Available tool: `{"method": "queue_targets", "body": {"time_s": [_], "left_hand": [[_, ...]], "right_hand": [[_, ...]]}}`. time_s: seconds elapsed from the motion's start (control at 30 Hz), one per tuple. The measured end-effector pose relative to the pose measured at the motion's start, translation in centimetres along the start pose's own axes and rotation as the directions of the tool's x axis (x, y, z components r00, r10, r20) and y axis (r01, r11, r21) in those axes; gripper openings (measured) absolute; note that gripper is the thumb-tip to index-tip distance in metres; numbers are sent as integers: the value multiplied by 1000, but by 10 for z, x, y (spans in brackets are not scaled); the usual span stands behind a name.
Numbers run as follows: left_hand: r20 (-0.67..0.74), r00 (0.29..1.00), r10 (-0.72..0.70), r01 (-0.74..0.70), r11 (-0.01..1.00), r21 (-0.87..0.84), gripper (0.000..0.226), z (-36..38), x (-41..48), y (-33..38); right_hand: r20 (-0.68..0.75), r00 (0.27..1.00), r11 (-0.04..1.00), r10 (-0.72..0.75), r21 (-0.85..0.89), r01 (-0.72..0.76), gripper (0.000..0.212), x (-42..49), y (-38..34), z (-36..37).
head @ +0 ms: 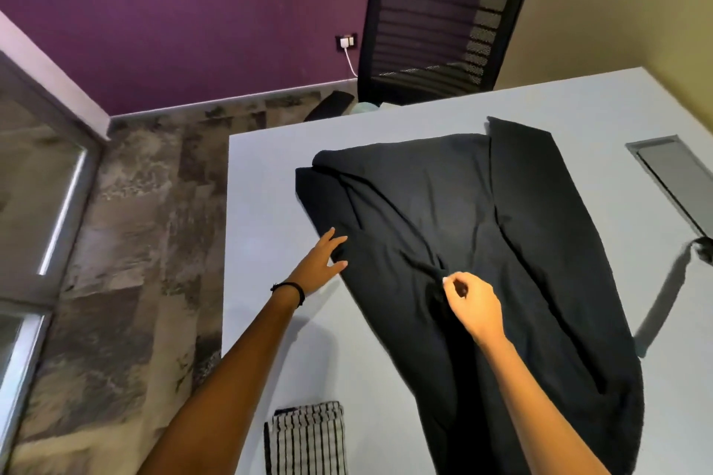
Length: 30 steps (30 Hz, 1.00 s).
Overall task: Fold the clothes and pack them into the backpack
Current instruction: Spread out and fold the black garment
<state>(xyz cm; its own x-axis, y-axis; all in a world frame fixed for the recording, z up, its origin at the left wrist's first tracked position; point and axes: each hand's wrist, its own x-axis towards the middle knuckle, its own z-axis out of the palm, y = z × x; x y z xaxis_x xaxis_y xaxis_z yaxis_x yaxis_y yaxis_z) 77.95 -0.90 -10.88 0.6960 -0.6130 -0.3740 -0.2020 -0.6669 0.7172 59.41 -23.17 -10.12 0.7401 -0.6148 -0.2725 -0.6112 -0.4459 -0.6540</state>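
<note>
A pair of black trousers [482, 227] lies spread across the white table [270, 185], its waist toward the far left and its legs running to the near right. My left hand [326, 258] rests with straight fingers on the trousers' left edge. My right hand [468, 303] pinches a fold of the black cloth near the crotch. A folded black-and-white striped cloth [306, 440] lies at the table's near edge. No backpack is in view.
A black mesh office chair [440, 27] stands behind the table's far edge. A grey cable hatch [671, 177] is set in the table at the right, with a dark strap [667, 289] below it. Patterned floor and a glass door lie to the left.
</note>
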Motion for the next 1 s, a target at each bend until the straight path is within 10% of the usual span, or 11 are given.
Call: {"method": "queue_targets", "body": {"time_s": [0.47,0.7,1.0], "left_hand": [[-299,954,-22,61,991,122,71,-54,143,14],[-251,966,-58,99,983,154,63,-80,207,1],[-255,951,-176,230,952,201,50,-101,245,-6]], "right_hand": [[27,981,981,-193,16,193,10,135,-50,42],[312,896,941,-316,-13,337,25,184,-62,72],[167,922,937,-349,86,339,37,198,-57,81]]}}
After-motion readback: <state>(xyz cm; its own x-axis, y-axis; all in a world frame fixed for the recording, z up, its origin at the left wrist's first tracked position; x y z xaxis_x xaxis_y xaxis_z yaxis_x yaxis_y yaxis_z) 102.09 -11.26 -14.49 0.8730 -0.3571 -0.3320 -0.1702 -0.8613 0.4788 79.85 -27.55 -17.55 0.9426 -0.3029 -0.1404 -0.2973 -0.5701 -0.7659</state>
